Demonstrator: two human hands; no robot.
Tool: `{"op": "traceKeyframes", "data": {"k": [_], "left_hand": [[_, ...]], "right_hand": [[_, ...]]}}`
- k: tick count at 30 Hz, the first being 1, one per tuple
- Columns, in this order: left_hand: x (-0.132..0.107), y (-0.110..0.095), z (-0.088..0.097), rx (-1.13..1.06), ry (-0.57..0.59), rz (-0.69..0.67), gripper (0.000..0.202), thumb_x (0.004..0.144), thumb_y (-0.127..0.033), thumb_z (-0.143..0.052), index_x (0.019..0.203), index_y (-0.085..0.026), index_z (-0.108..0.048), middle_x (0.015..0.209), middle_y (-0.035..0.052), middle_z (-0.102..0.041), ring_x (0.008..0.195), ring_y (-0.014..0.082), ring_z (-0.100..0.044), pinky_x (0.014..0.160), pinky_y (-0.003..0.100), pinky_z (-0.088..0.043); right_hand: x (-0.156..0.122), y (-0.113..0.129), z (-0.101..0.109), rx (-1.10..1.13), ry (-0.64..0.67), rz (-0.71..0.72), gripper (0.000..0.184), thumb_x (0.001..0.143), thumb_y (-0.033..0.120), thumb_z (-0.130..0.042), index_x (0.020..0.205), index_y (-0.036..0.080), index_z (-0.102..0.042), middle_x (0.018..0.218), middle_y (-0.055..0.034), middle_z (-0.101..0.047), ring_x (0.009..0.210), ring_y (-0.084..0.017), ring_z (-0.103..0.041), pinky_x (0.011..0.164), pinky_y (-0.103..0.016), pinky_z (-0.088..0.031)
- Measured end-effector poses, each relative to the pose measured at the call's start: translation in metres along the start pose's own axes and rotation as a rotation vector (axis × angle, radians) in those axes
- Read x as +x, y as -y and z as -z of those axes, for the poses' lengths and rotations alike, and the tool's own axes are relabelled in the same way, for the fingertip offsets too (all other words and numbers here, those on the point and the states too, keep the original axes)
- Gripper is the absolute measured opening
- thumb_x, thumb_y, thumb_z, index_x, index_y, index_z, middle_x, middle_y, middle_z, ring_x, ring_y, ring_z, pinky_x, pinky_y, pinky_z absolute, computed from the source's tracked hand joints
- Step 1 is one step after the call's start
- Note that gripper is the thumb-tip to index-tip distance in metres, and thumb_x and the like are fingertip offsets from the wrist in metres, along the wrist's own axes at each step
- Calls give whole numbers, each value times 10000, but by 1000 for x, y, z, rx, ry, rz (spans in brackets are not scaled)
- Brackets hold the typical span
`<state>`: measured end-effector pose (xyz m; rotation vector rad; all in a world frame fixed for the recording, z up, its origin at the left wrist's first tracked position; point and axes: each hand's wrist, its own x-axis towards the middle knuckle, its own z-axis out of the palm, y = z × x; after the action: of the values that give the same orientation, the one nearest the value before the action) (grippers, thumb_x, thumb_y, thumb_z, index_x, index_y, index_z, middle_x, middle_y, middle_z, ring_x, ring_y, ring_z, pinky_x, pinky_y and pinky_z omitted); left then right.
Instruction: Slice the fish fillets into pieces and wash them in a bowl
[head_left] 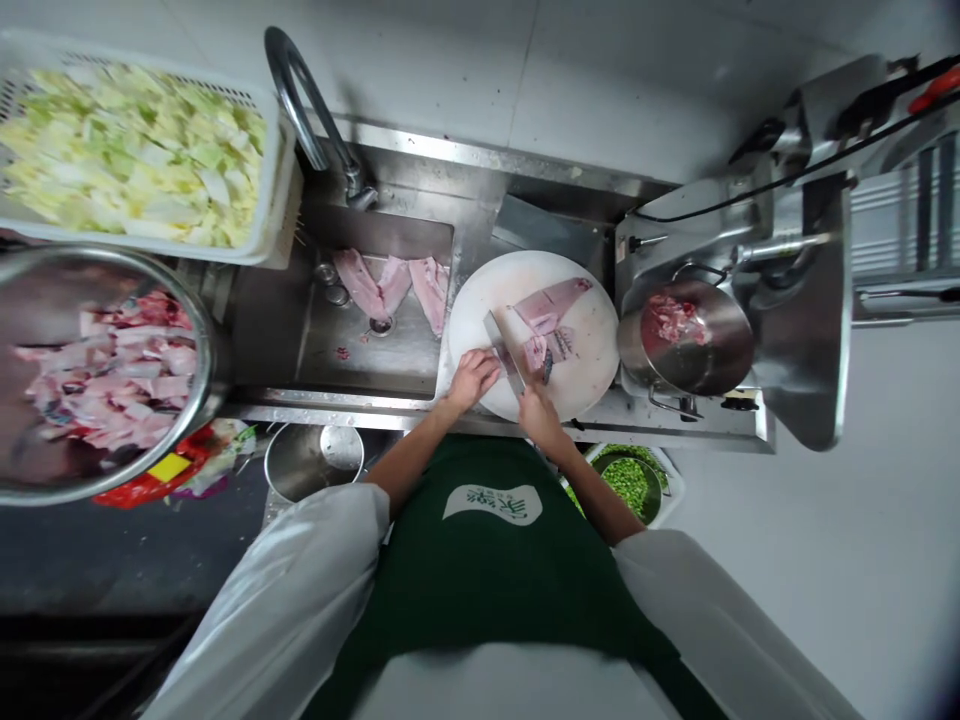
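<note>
My right hand [538, 412] grips the handle of a cleaver [504, 346], whose blade slants up and left over a round white cutting board [480, 290]. Close beside the blade's left face, my left hand [474, 378] rests on the board's front-left part with fingers bent together. What lies under those fingers is hidden. Right of the cleaver lie a large pink piece of fish [551, 305] and smaller cut fish pieces [535, 352], some with dark skin.
Fish fillets [394, 285] lie in the steel sink [322, 350] below a faucet [300, 90]. Right of the board stands a steel pot [720, 345] with meat scraps. At left are a large bowl [214, 350] of fish pieces and a white basket [274, 170] of chopped cabbage.
</note>
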<state>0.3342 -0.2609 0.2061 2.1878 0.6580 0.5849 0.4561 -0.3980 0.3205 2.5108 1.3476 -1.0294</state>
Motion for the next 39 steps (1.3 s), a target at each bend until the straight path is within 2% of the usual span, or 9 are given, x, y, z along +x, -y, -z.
{"op": "traceKeyframes", "data": {"k": [5, 10, 12, 16, 19, 26, 32, 36, 39], "left_hand": [[-7, -5, 10, -53, -67, 42, 197, 1022, -314, -605, 1070, -225, -774, 1179, 118, -719, 1152, 281, -629, 1066, 461, -494], [-29, 0, 41, -1, -579, 285, 236, 1059, -324, -526, 1016, -213, -730, 1046, 127, -701, 1086, 289, -641, 1067, 485, -476], [-34, 3, 45, 39, -655, 294, 226, 1066, -333, -529, 1009, -213, -711, 1028, 121, -692, 1073, 284, -642, 1056, 483, -478], [-25, 4, 24, 46, -345, 64, 201, 1075, -322, -544, 1037, -214, -710, 1095, 110, -703, 1104, 263, -638, 1039, 457, -501], [-16, 3, 1, 44, -94, -79, 199, 1071, -288, -549, 1079, -202, -728, 1181, 127, -703, 1141, 272, -623, 1014, 461, -517], [-17, 7, -7, 57, -58, -63, 248, 1084, -275, -511, 1109, -191, -743, 1186, 136, -693, 1145, 277, -619, 1026, 472, -516], [-17, 3, -6, 70, -16, -61, 238, 1062, -262, -526, 1072, -179, -749, 1219, 149, -715, 1161, 291, -637, 1044, 498, -512], [-7, -4, 28, 31, 31, -81, 222, 1047, -303, -572, 945, -194, -736, 1122, 128, -741, 1082, 272, -671, 997, 469, -541], [35, 0, 86, 11, -329, 5, 265, 1074, -375, -561, 940, -194, -702, 991, 86, -717, 990, 226, -666, 969, 417, -543]], "right_hand": [[-43, -27, 4, 7, 36, -91, 315, 1108, 238, -407, 1286, 101, -628, 1074, -196, -777, 1030, -323, -757, 874, -362, -535], [-41, 9, 28, 31, -275, -90, 404, 1143, 297, -331, 1372, 79, -582, 1018, -196, -782, 987, -319, -759, 856, -356, -536], [-25, 33, 27, 50, -323, -87, 407, 1142, 285, -338, 1383, 69, -585, 1056, -211, -780, 1022, -313, -757, 875, -344, -538], [17, 58, 12, 33, -134, -63, 350, 1073, 122, -415, 1344, 47, -622, 1138, -212, -774, 1097, -288, -742, 931, -324, -533], [25, 47, 5, 38, -123, -15, 342, 1076, 131, -422, 1342, 61, -627, 1221, -210, -753, 1159, -286, -717, 964, -328, -523], [-28, -7, -20, 38, 35, -99, 308, 1106, 206, -418, 1298, 72, -618, 1038, -182, -763, 1005, -306, -750, 851, -332, -510], [37, 1, 13, 128, -59, 28, 300, 1090, 224, -502, 1309, 62, -627, 1272, -211, -735, 1197, -281, -694, 965, -299, -494], [50, -6, 48, 145, -141, -46, 340, 1105, 263, -483, 1358, 70, -602, 1228, -208, -757, 1142, -291, -719, 927, -311, -511], [16, -8, 52, 132, -214, -90, 405, 1127, 268, -403, 1460, 73, -527, 1189, -209, -765, 1100, -300, -735, 918, -333, -519]]}}
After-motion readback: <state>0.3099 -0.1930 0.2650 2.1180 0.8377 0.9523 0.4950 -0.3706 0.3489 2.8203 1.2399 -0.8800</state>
